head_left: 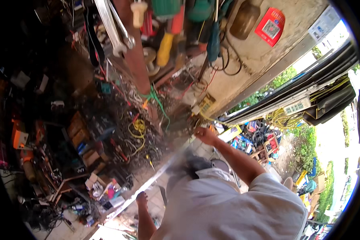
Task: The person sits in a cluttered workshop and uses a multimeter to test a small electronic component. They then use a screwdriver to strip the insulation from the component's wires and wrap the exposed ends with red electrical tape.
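1. The right hand is at the far end of the pale edge of the cluttered tabletop; its fingers curl inward, but I cannot tell whether its grip is closed on anything.
2. The yellow box is the notable thing nearest that hand; it lies just beyond the fingertips, away from the body, by the foot of the pale wall; it looks tilted, though its long axis is hard to read; a yellow cord runs off to its right.
3. The left hand is well apart from the box, low beside the near stretch of the same edge; its fingers look bent, but contact and the state of its grip cannot be told; the right hand is clearly nearer the box.
4. Left of the right hand lie tangled wires, with a yellow coil among them; spanners hang above.
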Available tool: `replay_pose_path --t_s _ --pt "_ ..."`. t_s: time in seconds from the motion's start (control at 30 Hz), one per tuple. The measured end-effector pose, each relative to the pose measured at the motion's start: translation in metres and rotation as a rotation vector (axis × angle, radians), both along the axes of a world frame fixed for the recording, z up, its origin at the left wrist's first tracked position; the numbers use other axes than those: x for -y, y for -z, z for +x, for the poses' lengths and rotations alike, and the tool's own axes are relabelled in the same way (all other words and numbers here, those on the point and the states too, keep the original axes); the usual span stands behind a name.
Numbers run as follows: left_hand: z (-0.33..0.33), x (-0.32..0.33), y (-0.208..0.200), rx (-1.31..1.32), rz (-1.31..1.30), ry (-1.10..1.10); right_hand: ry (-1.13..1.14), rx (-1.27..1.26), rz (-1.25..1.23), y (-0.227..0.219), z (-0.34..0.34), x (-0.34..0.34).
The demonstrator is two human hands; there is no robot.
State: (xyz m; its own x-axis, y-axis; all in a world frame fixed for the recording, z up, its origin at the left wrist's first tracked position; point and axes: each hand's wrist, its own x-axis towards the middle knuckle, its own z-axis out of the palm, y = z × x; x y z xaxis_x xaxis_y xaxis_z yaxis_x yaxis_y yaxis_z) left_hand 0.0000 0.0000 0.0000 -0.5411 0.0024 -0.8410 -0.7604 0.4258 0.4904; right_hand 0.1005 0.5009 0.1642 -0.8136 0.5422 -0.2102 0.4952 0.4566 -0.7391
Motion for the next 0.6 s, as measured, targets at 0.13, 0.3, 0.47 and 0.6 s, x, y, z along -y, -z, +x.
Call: replay_pose_path --t_s 0.13,0.3,0.47,0.6 --pt "0.078 0.006 -0.031 -0.004 0.045 -0.149 0.061 0.155 -0.145 0.141 0.096 -0.002" --pt "0.152 -0.004 -0.041 0.006 -0.026 -0.21 -0.206 0.857 -0.214 0.212 0.21 -0.013" --pt "0.247 -0.022 -0.035 0.107 -0.024 -0.401 -0.234 0.714 -0.295 0.239 0.234 -0.053" --pt "0.323 0.026 -0.034 -0.052 -0.165 -0.076 -0.495 0.715 -0.137 0.21 0.156 -0.013"
